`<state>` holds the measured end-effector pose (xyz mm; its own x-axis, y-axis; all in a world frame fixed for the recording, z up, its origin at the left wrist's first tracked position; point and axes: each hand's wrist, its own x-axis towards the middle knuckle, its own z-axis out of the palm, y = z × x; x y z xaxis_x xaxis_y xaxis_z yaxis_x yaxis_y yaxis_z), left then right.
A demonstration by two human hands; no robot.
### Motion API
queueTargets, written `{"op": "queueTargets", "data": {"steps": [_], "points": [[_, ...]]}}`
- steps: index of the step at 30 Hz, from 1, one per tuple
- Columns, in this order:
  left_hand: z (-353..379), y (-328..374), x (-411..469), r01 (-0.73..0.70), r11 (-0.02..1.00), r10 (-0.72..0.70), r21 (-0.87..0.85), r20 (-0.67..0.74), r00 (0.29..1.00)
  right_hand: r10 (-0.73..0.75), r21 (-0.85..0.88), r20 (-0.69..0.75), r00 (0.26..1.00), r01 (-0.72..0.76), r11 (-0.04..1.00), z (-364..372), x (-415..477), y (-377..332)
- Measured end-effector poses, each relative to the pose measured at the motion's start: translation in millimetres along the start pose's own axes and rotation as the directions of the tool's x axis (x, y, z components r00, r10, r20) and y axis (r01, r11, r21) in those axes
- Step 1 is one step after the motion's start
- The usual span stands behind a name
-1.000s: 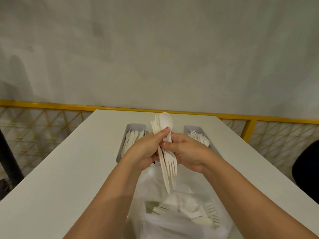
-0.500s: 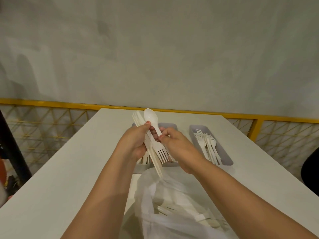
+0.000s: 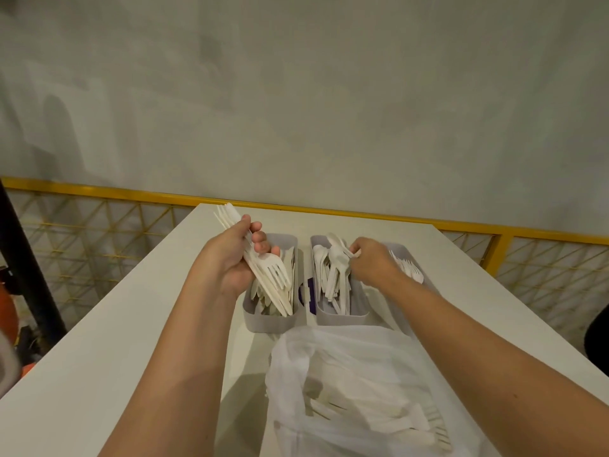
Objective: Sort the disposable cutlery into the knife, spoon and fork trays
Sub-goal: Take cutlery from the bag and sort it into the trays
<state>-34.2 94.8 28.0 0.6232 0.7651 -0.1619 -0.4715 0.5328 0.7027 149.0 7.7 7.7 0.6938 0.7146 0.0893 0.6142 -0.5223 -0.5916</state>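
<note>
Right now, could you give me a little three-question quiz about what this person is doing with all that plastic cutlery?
1. True or false: the left hand holds a bundle of cutlery with a fork on top.
2. Which tray is the right hand putting a spoon into? A) left tray B) middle tray C) right tray
3. Fill in: the unsorted pieces wait in a white plastic ____ at the near edge of the table.

Key:
1. True.
2. B, the middle tray, already full of spoons.
3. Bag.
</note>
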Motion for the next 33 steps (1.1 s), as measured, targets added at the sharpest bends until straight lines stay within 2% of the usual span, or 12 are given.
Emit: {"op": "queueTargets", "data": {"steps": [3,5,10,16,18,23,26,31,33], "points": [[0.5,-0.6,-0.6,0.027,0.999,-0.027,-0.028,0.019,0.999,0.019,-0.183,0.062,0.998,-0.008,0.983,19.5,9.9,0.6],[0.7,-1.1,-0.6,0.038,0.999,-0.037,-0.033,0.029,0.999,0.066,-0.240,0.055,0.996,-0.051,0.969,31.0,13.4,0.1],[-0.3,-2.5,0.9,0.041,0.999,-0.040,-0.032,0.034,0.999,-0.003,-0.197,0.050,0.999,0.013,0.980,46.8,12.9,-2.0],[0.2,-3.4,2.9,0.041,0.999,-0.040,-0.034,0.045,0.998,0.030,-0.069,-0.036,0.999,-0.032,0.997,51.7,22.7,-7.7],[0.2,-3.4,3.0,0.040,0.999,-0.039,-0.031,0.049,0.998,0.051,-0.033,-0.012,0.999,-0.051,0.998,59.8,29.2,-8.7],[-2.1,-2.0,2.2,0.038,0.998,-0.036,-0.041,0.053,0.998,0.051,-0.161,0.055,0.997,-0.041,0.986,75.9,35.0,-0.2],[-0.9,-4.3,2.4,0.045,0.998,-0.043,-0.031,0.060,0.997,-0.058,-0.291,0.047,0.997,0.069,0.954,71.6,33.4,0.4],[1.9,-7.3,1.6,0.058,0.998,-0.058,0.009,0.037,0.998,-0.063,-0.172,0.073,0.995,0.075,0.982,58.0,25.1,-8.8],[1.9,-7.3,1.6,0.045,0.999,-0.046,0.014,0.023,0.999,-0.207,0.016,0.029,0.978,0.206,0.978,46.8,12.2,-16.9]]}}
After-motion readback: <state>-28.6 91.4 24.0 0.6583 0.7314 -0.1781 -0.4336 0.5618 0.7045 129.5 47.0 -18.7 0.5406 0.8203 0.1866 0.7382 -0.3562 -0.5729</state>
